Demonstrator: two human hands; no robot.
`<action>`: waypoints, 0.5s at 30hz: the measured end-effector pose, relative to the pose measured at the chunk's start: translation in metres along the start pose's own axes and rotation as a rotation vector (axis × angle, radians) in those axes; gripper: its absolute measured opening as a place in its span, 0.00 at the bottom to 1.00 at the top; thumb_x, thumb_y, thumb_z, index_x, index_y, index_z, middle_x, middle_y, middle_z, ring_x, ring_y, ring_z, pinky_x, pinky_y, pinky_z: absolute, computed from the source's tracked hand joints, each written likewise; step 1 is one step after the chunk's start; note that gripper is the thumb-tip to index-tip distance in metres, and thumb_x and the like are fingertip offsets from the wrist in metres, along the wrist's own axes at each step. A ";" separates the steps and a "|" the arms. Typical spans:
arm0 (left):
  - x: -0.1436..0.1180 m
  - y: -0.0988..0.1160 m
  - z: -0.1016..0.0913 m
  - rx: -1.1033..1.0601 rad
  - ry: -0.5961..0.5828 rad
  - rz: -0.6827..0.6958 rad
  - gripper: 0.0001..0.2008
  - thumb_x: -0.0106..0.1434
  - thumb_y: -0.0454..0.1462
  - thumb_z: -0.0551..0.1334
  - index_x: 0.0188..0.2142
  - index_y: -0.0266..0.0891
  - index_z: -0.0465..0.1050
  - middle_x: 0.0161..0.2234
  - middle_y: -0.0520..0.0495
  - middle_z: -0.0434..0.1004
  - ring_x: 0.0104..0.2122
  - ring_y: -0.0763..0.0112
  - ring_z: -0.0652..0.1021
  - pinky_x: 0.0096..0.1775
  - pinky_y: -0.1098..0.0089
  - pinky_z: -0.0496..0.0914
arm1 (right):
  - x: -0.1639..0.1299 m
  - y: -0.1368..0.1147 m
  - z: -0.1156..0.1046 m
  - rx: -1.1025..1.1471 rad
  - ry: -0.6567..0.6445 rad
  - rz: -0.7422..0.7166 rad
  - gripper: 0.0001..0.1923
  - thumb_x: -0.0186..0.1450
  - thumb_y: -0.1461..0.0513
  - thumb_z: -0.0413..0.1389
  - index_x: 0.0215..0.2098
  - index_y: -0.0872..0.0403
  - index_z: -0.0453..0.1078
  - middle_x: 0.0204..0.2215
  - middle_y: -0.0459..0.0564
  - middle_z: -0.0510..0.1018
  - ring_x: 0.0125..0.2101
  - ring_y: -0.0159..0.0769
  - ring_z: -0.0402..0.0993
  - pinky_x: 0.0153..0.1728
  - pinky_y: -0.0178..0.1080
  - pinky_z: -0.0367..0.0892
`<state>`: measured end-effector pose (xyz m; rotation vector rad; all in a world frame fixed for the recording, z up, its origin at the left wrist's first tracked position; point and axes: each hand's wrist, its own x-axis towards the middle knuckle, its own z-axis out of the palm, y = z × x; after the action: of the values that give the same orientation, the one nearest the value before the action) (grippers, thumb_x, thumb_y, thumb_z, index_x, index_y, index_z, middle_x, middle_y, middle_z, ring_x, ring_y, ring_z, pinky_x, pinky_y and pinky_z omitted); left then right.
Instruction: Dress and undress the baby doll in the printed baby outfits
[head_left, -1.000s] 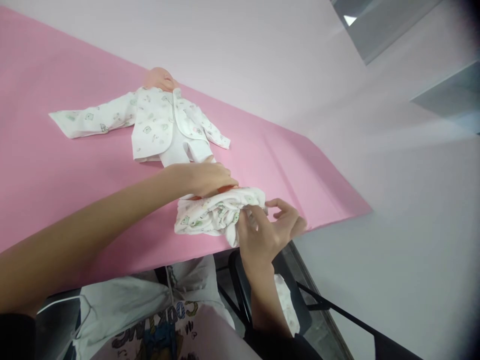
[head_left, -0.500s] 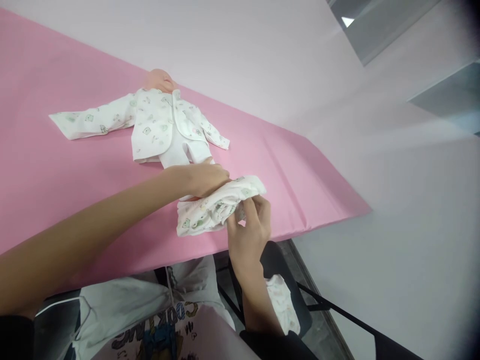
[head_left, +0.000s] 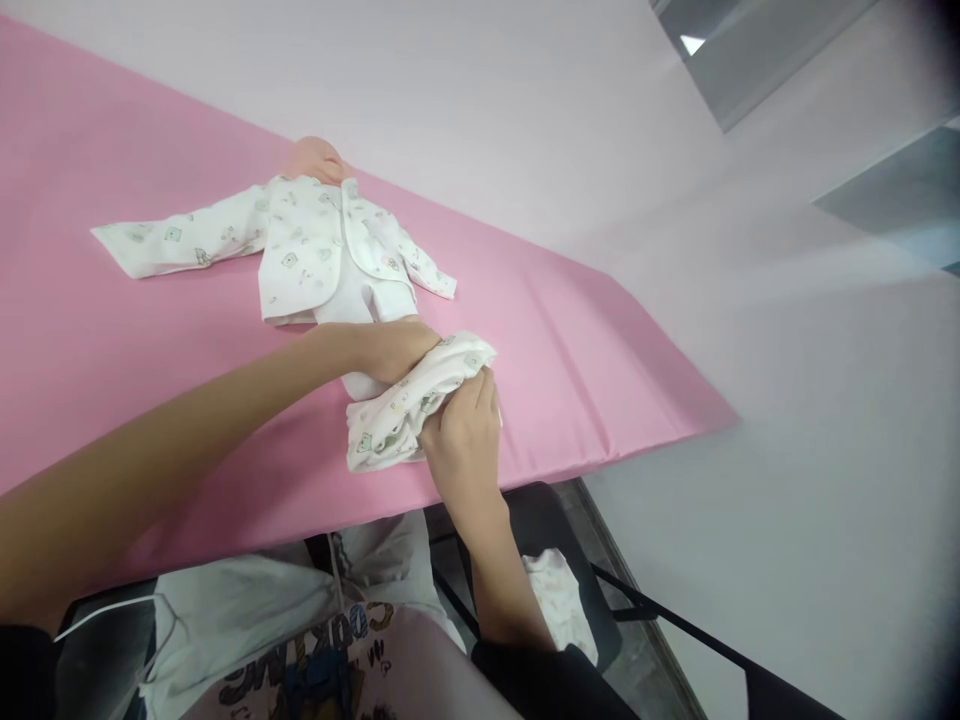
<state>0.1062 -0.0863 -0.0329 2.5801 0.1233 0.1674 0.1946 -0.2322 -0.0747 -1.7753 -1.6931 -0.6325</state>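
On its back lies a baby doll (head_left: 313,158) in an open white jacket (head_left: 304,250) with small printed animals, over white clothing on its lower body. A bunched white baby garment (head_left: 390,415) in a similar print is gathered at the doll's leg end. My left hand (head_left: 401,350) is curled at the doll's legs, its fingertips hidden behind the garment; what it grips is out of sight. From the near right, my right hand (head_left: 465,425) is closed on the garment's gathered fabric.
Pink covering (head_left: 570,370) spreads under the doll, its front edge close to my body. Beyond it rises a pale wall (head_left: 487,120). Below the edge on the right, a black chair (head_left: 551,520) holds a printed white cloth (head_left: 559,600).
My right hand has moved left and slightly up, its fingers closer to the left hand. The garment's right end has shifted left and up with it. My left hand has shifted slightly left.
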 end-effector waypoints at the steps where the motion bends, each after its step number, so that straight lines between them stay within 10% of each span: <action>1: -0.002 0.001 -0.005 -0.048 -0.026 0.006 0.06 0.57 0.37 0.58 0.25 0.38 0.64 0.25 0.50 0.68 0.25 0.73 0.66 0.32 0.69 0.62 | 0.000 0.001 0.001 0.006 0.009 -0.002 0.19 0.61 0.73 0.42 0.51 0.63 0.57 0.43 0.63 0.67 0.42 0.47 0.64 0.40 0.51 0.69; 7: -0.014 0.026 -0.033 -0.390 0.078 -0.164 0.12 0.63 0.42 0.53 0.30 0.37 0.69 0.33 0.46 0.72 0.30 0.71 0.71 0.33 0.70 0.66 | 0.000 0.015 0.010 0.065 0.059 0.107 0.18 0.59 0.72 0.40 0.46 0.58 0.61 0.42 0.60 0.65 0.38 0.44 0.64 0.35 0.46 0.68; 11: -0.007 0.048 -0.017 -0.325 0.154 -0.337 0.27 0.60 0.51 0.56 0.55 0.41 0.59 0.44 0.42 0.73 0.38 0.64 0.75 0.36 0.68 0.67 | 0.000 0.019 0.019 0.206 0.080 0.143 0.18 0.58 0.71 0.44 0.46 0.58 0.62 0.44 0.60 0.63 0.37 0.39 0.66 0.33 0.42 0.68; 15: -0.002 0.052 -0.006 -0.199 0.052 -0.297 0.30 0.58 0.48 0.58 0.57 0.41 0.55 0.43 0.44 0.75 0.39 0.65 0.75 0.36 0.70 0.66 | 0.001 0.023 0.019 0.351 0.078 0.178 0.22 0.53 0.71 0.44 0.47 0.60 0.63 0.42 0.57 0.65 0.31 0.34 0.65 0.23 0.33 0.63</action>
<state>0.1058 -0.1276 -0.0007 2.3281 0.4815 0.1280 0.2162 -0.2186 -0.0897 -1.6036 -1.4696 -0.3005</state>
